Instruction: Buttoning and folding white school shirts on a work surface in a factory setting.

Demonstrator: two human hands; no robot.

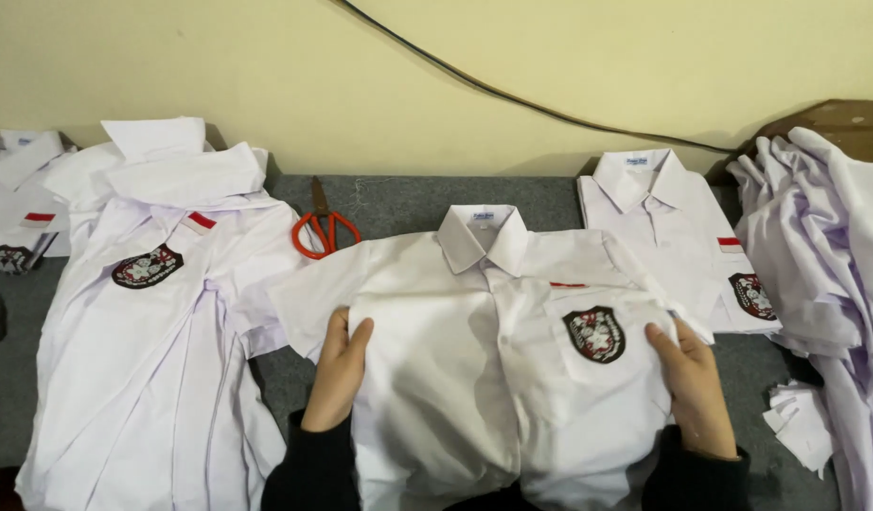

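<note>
A white school shirt (493,378) with a collar and a dark chest badge (594,333) lies face up on the grey table (398,203) in front of me. My left hand (339,371) grips the shirt's left side, where the cloth is folded over at the sleeve. My right hand (690,383) holds the shirt's right edge, just beside the badge pocket. Both arms wear dark sleeves.
Orange-handled scissors (321,227) lie behind the shirt. A spread pile of white shirts (143,322) lies at left, one folded shirt (682,237) at back right, a heap of white cloth (834,255) at far right. A black cable (512,95) runs along the wall.
</note>
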